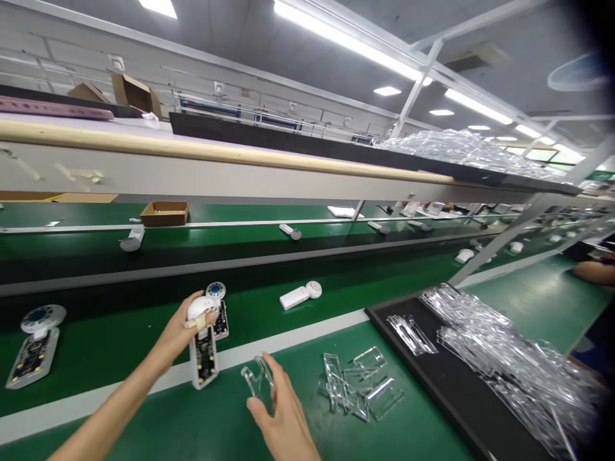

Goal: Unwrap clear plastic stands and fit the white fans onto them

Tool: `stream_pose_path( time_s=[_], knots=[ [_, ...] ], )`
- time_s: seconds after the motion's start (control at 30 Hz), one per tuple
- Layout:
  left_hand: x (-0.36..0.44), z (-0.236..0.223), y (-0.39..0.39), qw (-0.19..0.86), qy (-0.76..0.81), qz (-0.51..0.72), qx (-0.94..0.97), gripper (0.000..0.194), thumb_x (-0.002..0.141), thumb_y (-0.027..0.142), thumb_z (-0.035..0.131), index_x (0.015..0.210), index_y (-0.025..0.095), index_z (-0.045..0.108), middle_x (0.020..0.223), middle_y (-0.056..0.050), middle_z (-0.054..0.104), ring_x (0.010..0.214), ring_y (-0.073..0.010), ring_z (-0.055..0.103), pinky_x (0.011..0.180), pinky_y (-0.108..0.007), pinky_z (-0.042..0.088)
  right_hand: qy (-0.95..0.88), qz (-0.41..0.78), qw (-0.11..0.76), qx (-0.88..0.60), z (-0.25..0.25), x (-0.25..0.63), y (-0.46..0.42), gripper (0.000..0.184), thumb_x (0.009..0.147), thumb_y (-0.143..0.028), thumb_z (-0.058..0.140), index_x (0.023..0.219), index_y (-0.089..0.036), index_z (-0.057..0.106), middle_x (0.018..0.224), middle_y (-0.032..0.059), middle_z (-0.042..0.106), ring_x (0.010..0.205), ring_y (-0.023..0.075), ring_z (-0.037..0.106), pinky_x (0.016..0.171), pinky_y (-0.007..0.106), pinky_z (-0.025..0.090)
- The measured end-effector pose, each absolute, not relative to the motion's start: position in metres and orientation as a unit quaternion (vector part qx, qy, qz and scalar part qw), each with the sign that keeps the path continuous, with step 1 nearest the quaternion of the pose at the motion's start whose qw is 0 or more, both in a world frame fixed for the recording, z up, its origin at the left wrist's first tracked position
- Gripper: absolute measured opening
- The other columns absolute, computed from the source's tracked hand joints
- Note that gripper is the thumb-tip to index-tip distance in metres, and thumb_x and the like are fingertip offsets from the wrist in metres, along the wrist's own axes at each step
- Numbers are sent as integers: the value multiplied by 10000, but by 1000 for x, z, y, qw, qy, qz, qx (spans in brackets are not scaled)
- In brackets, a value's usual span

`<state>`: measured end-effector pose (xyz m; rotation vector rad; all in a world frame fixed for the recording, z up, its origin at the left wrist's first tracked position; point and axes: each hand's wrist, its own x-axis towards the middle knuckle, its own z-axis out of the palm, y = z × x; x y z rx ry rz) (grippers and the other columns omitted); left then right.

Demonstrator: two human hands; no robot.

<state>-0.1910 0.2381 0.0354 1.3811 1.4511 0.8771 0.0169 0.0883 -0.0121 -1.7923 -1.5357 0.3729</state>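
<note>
My left hand is closed round the round-headed end of a white handheld device. The device hangs handle down, its open housing showing a dark circuit board. Just behind it, on the green belt, lies a similar opened device, partly covered by my hand. Between the thumb and fingers of my right hand is a clear plastic frame, to the right of the held device. Several loose clear frames lie on the green tabletop right of that hand.
A black tray at right carries heaped clear plastic parts. Another opened device lies far left on the belt, a closed white one near the middle. A shelf crosses above; a slanted post stands right.
</note>
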Motion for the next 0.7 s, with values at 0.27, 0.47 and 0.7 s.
stream_pose_path(
  time_s=[0.27, 0.47, 0.7],
  knots=[
    [-112, 61, 172, 597, 528, 410, 444, 619, 659, 576, 650, 1142, 215, 510, 1059, -93, 623, 912, -254, 607, 678, -306, 482, -630, 103, 334, -693, 17, -7, 102, 501, 889, -349, 446, 1384, -301, 381, 884, 66, 522, 744, 226, 599, 560, 316, 529],
    [-99, 60, 164, 599, 530, 448, 400, 650, 641, 557, 682, 1172, 221, 515, 1067, -85, 633, 883, -233, 617, 652, -286, 490, -635, 90, 299, -707, 6, 10, 90, 549, 916, -386, 416, 1433, -379, 229, 1111, 102, 568, 953, 291, 597, 642, 369, 544],
    [-84, 30, 133, 727, 449, 406, 324, 676, 611, 494, 745, 1179, 180, 557, 1133, -104, 652, 1103, -271, 564, 877, -314, 490, -678, 91, 327, -653, 23, 36, 74, 586, 867, -284, 539, 1397, -392, 312, 1016, 34, 589, 910, 216, 592, 799, 344, 526]
  ],
)
